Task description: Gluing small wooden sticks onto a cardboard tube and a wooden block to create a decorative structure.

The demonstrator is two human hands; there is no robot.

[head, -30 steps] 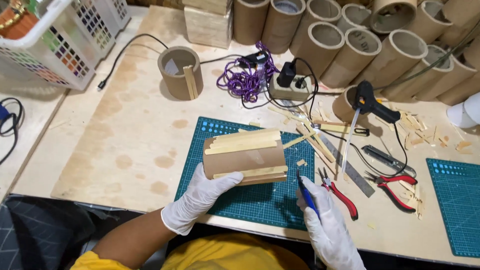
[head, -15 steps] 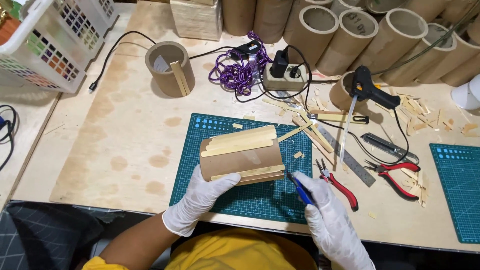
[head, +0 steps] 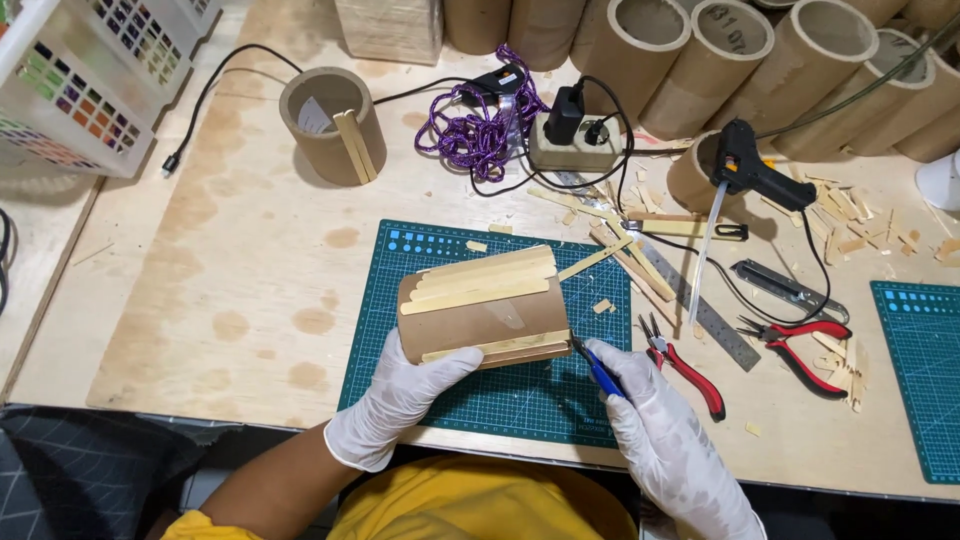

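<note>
We see a short brown cardboard tube partly clad in pale wooden craft sticks [head: 483, 306], lying on its side on a dark green gridded cutting mat [head: 520, 395]. The white-gloved left hand [head: 400, 395] grasps the tube from its near left end, fingers curled against the bare cardboard. The white-gloved right hand [head: 665, 430] is clenched around a blue-handled cutting tool [head: 598, 368], whose dark tip meets the tube's lower right edge, beside the lowest sticks. We cannot make out the tool's jaws, which are small and partly masked by the glove, nor whether the tip bites a stick or merely touches it. The tube's far side and underside are hidden.

Just right of the mat lie red-handled pliers [head: 685, 368], a steel ruler [head: 700, 305] and a second red-handled pair of pliers [head: 800, 345]. Farther back we note a black hot-glue gun [head: 755, 175] resting on an upright tube, a beige power strip [head: 572, 150], a purple coiled cord [head: 480, 130], and a brown cardboard cup holding two sticks [head: 330, 125]. Tall tubes along the top are cut off by the frame.
</note>
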